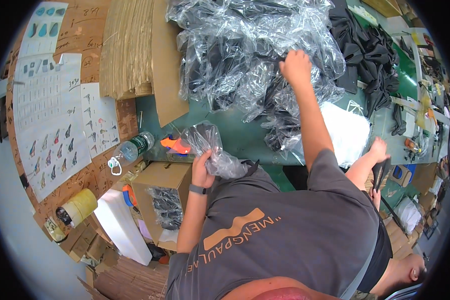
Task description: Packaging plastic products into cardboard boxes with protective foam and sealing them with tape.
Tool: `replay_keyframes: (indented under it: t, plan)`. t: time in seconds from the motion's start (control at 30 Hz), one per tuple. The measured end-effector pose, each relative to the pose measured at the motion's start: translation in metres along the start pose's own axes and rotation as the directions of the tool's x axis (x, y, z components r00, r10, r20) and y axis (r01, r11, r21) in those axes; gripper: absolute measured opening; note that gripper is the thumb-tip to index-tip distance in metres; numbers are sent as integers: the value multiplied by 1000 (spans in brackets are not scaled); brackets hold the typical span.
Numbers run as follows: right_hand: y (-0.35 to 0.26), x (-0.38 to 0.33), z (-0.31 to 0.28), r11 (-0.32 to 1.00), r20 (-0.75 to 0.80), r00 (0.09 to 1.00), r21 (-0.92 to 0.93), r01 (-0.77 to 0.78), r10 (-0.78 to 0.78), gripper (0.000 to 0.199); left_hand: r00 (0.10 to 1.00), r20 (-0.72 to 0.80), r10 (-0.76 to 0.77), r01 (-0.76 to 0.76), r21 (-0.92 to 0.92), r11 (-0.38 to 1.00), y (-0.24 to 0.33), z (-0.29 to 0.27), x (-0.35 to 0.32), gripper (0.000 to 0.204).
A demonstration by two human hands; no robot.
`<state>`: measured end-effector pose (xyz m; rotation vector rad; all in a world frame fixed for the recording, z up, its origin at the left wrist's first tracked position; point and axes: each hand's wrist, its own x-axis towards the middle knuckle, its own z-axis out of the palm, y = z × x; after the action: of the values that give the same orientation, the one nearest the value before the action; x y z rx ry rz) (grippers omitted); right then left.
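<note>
My left hand (202,172) is closed around a clear plastic bag (224,162) in front of my body. Something dark shows in the bag and a black tip sticks out near its right end; its kind I cannot make out. My right arm stretches far over the table to a big heap of black items in clear plastic bags (225,55). There my right hand (297,67) has its fingers curled on a bagged black piece at the heap's right side. Part of the grip is hidden by the hand itself.
Flat cardboard (127,50) stands stacked at the left. By it are a plastic bottle (135,147), an orange object (176,145) and an open carton (160,182) with bagged items. White sheets (342,132) and black pieces (372,65) lie right. A co-worker's hand (379,149) is near.
</note>
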<state>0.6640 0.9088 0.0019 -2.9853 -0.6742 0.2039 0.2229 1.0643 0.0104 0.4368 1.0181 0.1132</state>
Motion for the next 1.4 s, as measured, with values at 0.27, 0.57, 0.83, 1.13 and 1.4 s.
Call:
replay_keyframes:
  t: [0.27, 0.57, 0.83, 1.13, 1.4]
  plan:
    - [-69, -53, -17, 968, 210, 972, 248, 49, -103, 80, 941, 308, 137, -81, -188, 979, 34, -18, -86, 58]
    - [-272, -335, -82, 288, -143, 705, 843, 454, -694, 55, 789, 37, 613, -614, -1, 789, 19, -83, -124, 57]
    - [-364, -426, -124, 377, 3, 497, 654, 656, -868, 95, 658, 33, 752, -743, -135, 656, -8, -193, -161, 52]
    - [-522, -486, 46, 606, 694, 170, 702, -375, -699, 48, 815, -35, 579, -498, 468, 730, -32, -345, -210, 39]
    - [-568, -459, 250, 787, 862, 98, 496, -366, -497, 48, 575, -486, 658, -374, 559, 740, -124, -450, -269, 52]
